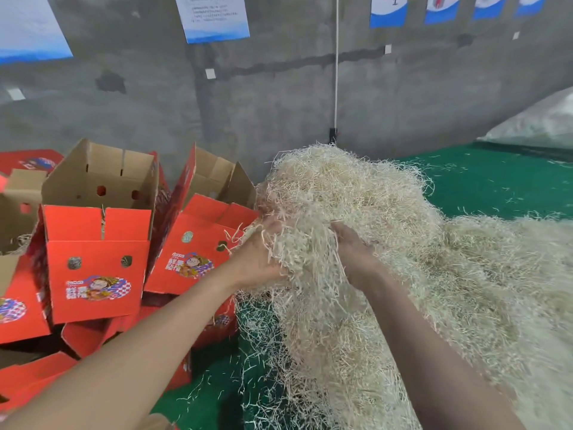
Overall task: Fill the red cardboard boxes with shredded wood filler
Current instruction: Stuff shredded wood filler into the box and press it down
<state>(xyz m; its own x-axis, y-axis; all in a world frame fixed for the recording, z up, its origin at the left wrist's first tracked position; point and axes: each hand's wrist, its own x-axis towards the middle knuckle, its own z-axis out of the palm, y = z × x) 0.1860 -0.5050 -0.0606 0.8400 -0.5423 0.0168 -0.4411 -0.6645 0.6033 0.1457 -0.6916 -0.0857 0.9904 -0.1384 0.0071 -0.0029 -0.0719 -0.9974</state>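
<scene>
Two bare forearms reach in from the lower edge. The left hand [260,256] has its fingers curled into a big clump of shredded wood filler [310,209] and grips it from the left. The right hand [353,252] grips the same clump from the right, its fingertips buried in the strands. The clump rises above both hands and hangs down between them, with loose wisps trailing onto the green cover [496,181] below.

Just to the left of the left hand stand the red cardboard boxes [96,262], flaps open and jumbled together. The nearest tilted one is almost touching the clump. I can see a little filler only in the box at the far left edge.

To the right, the larger pile [480,290] spreads across the green cover. A clear plastic bag [542,125] lies beyond it. Behind everything is a grey concrete wall [279,103] with a white cord [336,72] and blue-and-white posters [214,17].
</scene>
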